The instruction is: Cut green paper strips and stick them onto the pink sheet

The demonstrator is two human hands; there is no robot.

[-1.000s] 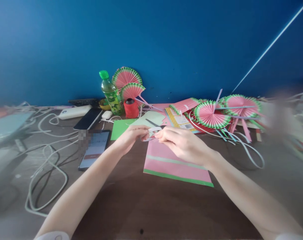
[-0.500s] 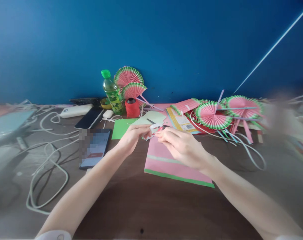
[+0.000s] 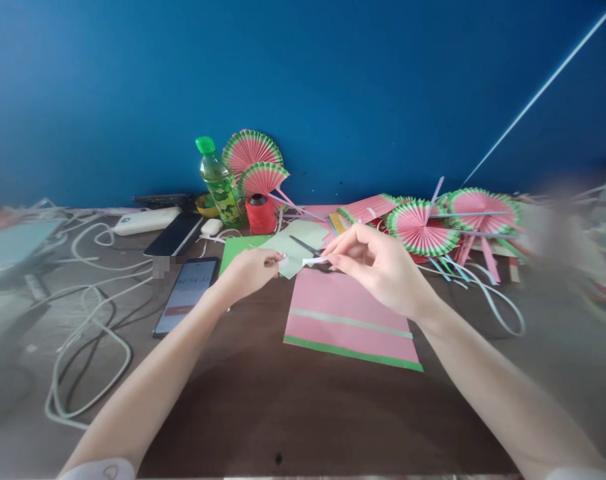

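My right hand [image 3: 375,267] pinches a small white strip [image 3: 313,261] between thumb and fingertips. My left hand [image 3: 251,272] is closed in a pinch to the left of it, over the edge of a green sheet [image 3: 237,248]; a tiny whitish bit shows at its fingertips, too small to name. Between the hands, dark scissors [image 3: 303,244] lie on pale green paper [image 3: 303,233], their handles partly hidden by the strip and my right hand. Below my right hand lies a pink sheet [image 3: 350,350] with a green edge and a pale green stripe.
Pleated pink-and-green paper fans [image 3: 423,229] lie at the back right, others by the wall. A bottle [image 3: 221,190] and a red thread spool [image 3: 261,215] stand at the back. Left are phones [image 3: 193,283], a white power bank [image 3: 147,221] and looped white cables [image 3: 127,353].
My hands have moved apart, the left one leftward. The white strip that was between both hands is now in my right hand only. More of the scissors shows.
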